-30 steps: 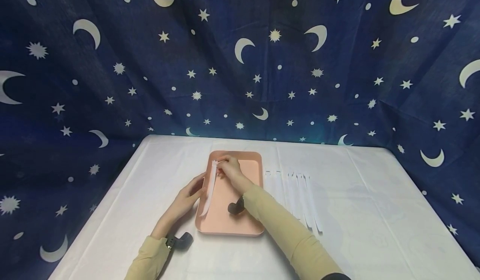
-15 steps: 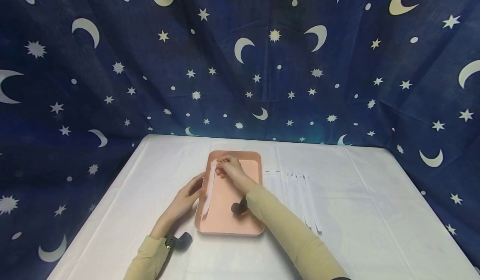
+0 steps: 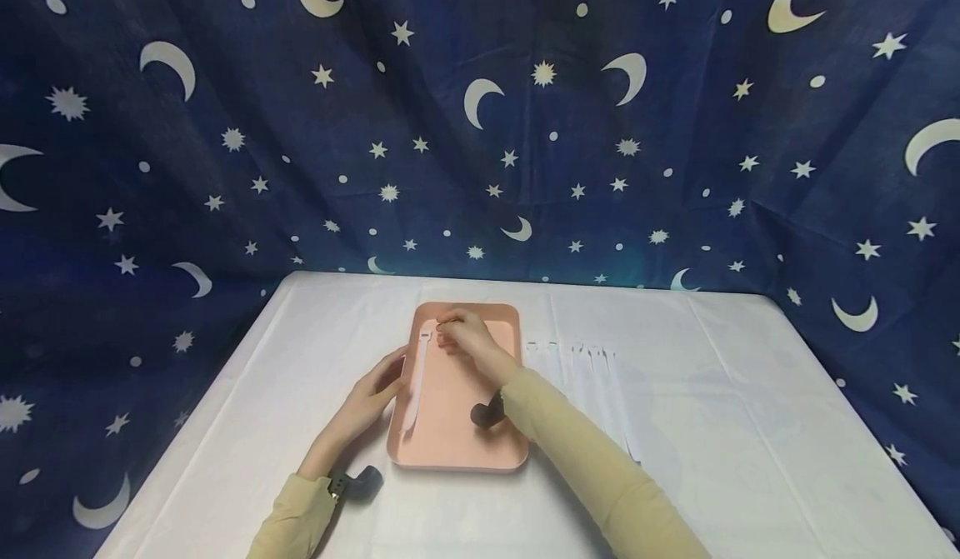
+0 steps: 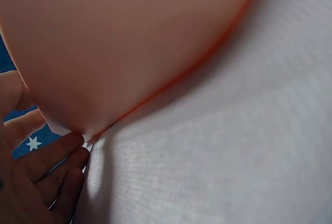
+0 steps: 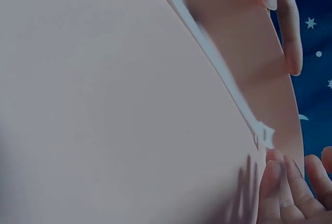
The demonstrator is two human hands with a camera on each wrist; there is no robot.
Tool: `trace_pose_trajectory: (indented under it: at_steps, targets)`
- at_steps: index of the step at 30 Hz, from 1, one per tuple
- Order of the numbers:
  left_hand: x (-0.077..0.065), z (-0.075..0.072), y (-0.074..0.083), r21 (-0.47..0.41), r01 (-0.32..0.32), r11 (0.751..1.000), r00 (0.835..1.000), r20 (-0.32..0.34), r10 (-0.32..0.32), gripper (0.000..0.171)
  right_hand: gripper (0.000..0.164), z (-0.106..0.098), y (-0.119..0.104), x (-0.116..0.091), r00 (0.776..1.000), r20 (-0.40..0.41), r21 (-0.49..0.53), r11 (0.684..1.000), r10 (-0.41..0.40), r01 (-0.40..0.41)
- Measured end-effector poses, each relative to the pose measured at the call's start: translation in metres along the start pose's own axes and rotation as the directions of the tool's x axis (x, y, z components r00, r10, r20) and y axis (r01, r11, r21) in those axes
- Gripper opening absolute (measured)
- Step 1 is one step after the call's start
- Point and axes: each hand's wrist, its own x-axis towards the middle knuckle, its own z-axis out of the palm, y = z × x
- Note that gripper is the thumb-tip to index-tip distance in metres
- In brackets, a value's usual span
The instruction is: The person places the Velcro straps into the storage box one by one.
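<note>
A pink tray (image 3: 465, 430) stands on the white-covered table. Inside it, along the left wall, lies a thin white strap (image 3: 417, 384) with a slotted head at its far end. My left hand (image 3: 369, 401) rests against the tray's left side, its fingers fairly straight at the rim; the left wrist view has its fingers (image 4: 57, 156) beside the outer wall. Over the far part of the tray is my right hand (image 3: 468, 338), just right of the strap's head. In the right wrist view its fingertips (image 5: 271, 175) sit close below the slotted head, with nothing seen between them.
Several similar white straps (image 3: 600, 384) lie side by side on the table right of the tray, partly behind the right sleeve (image 3: 592, 467). A dark blue curtain (image 3: 480, 167) with moons and stars hangs behind the table.
My right fingers have let go of the strap's head and shifted slightly right. The strap now lies along the tray's left side with its slotted head uncovered. My left hand has stayed put.
</note>
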Motion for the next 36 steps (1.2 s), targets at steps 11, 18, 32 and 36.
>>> trace_pose_trajectory:
  at_steps: [11,18,32,36]
  targets:
    - [-0.002,0.000,0.002,-0.025,0.028,0.999,1.000,0.005,-0.028,0.055,0.030,-0.015,-0.009,-0.012,1.000,0.020,-0.058,0.998,-0.022,0.023]
    - [-0.001,0.001,0.002,-0.019,0.019,1.000,1.000,0.005,-0.019,0.055,0.030,-0.026,-0.013,-0.020,0.997,0.018,-0.076,0.994,-0.072,0.074]
    - [-0.001,0.000,-0.001,-0.019,0.019,1.000,1.000,0.003,-0.019,0.055,0.034,-0.049,-0.028,-0.048,0.988,0.085,-0.015,0.991,-0.128,0.130]
    - [-0.001,0.000,0.000,-0.022,0.012,1.000,1.000,0.005,-0.012,0.055,0.034,-0.055,-0.028,-0.055,0.984,0.096,-0.021,0.988,-0.149,0.151]
